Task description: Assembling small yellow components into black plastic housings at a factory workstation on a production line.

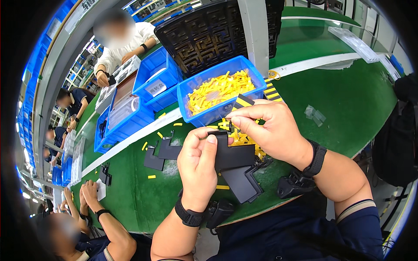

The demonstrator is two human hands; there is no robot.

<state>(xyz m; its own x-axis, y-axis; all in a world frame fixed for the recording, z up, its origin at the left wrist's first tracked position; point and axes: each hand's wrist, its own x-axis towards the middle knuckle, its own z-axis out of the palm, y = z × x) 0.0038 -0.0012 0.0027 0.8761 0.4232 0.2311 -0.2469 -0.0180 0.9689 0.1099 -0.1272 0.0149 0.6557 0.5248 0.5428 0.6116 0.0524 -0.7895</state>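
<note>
My left hand (200,163) is closed around a flat black plastic part (235,156) with a raised edge, its thumb on the part's upper corner. Close above that corner, my right hand (272,128) pinches thumb against forefinger. A small black-and-yellow striped piece (242,102) sticks up from those fingers; its lower end is hidden. More black L-shaped parts (241,185) lie under my hands, with others (154,159) to the left. Yellow strips (241,138) are heaped beneath my right hand, partly covered by it.
A blue bin (188,114) full of yellow strips stands just beyond my hands, other blue bins (150,106) to its left. A black moulded tray (204,39) leans behind, beside a grey post (254,35). Loose strips dot the green tabletop (130,187). Co-workers sit at left and far side.
</note>
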